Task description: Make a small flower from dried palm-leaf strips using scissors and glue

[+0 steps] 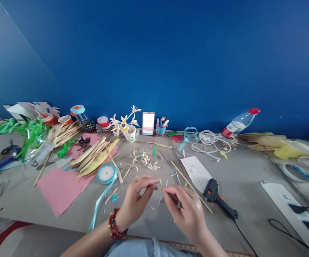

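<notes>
Left hand (137,198) and right hand (188,207) pinch a small pale strip (160,183) between fingertips above the table (251,167); a glue gun (213,192) lies near the right.

Slender yellowish piece (160,182) between hands (185,205)

Gray table (240,178), cluttered

Left: pink paper (54,191), blue glue gun (4,160). Near the pink sheet, ribbon roll (106,174), loose end trailing to front edge. Middle: scattered pale petals (153,165), thin stick (192,187). Right: white paper (194,170), black glue gun (220,200), power strip (283,200). Back: paper cup (130,135), pen cup (160,130), coiled white cord (207,139), tilted bottle (241,122).
</notes>
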The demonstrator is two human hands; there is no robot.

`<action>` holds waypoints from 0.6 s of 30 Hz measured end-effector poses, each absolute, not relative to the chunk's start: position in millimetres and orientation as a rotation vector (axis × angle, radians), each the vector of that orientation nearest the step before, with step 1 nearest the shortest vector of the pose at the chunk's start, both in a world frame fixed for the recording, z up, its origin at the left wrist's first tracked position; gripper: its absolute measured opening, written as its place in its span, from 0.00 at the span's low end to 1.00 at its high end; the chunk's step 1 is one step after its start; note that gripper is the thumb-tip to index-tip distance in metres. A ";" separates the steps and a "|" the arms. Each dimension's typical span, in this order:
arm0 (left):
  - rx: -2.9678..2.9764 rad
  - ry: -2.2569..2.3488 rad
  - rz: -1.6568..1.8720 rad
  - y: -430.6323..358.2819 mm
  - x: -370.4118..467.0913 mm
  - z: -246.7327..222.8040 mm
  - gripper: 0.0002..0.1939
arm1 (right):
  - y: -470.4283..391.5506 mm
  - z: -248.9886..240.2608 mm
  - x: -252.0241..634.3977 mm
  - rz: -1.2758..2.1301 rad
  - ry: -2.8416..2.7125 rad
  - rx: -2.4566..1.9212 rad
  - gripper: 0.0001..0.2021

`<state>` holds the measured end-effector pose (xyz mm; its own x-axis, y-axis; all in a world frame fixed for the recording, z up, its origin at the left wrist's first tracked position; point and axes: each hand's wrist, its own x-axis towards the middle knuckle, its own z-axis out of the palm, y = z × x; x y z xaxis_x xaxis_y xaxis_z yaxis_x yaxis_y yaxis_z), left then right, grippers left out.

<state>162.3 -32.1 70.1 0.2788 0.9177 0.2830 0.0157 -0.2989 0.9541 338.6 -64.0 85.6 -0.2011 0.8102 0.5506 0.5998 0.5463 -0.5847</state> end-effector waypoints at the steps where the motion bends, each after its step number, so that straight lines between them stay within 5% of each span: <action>1: 1.486 0.869 1.176 -33.0 164.3 69.7 0.11 | -64.3 86.0 337.8 0.312 -1.894 -1.131 0.06; 10: 0.696 0.636 1.009 -38.9 172.9 66.2 0.05 | -66.1 84.1 335.4 0.377 -1.858 -1.024 0.09; 18: 0.816 0.691 1.016 -38.6 170.5 68.6 0.09 | -67.8 83.3 334.0 0.455 -1.871 -1.017 0.09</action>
<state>170.5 -38.6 68.6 0.3721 0.9201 -0.1220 -0.4511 0.2942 0.8426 334.0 -67.8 83.3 -0.2275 0.8017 0.5527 0.4581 0.5890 -0.6658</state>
